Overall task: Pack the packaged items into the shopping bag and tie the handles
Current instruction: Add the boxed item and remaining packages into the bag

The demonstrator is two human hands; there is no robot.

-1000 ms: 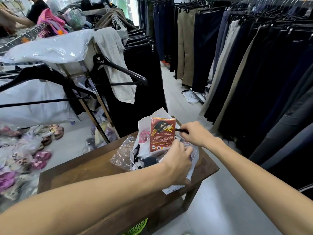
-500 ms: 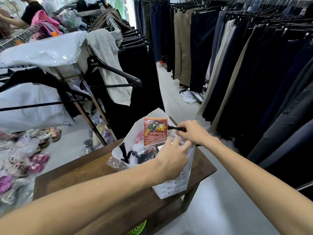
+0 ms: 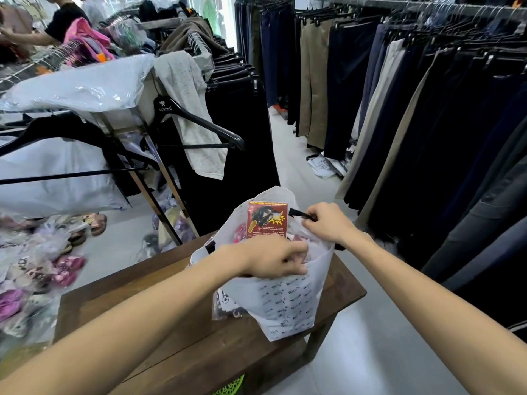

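Most of the packing looks done. At the bench's (image 3: 148, 332) right end, the left hand (image 3: 273, 259) pinches the shopping bag's (image 3: 285, 303) near rim; a red packaged item (image 3: 266, 220) stands inside its mouth. The right hand (image 3: 328, 222) is closed on a black handle (image 3: 298, 214). Tying remains.

shopping bag (image 3: 285, 303) on table (image 3: 148, 309), packet (image 3: 266, 220) in bag, hanging trousers (image 3: 427, 115) at right

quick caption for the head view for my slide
Both hands work at the mouth of a white shopping bag on a wooden table; the right hand pinches its black handle, a red packet showing inside.
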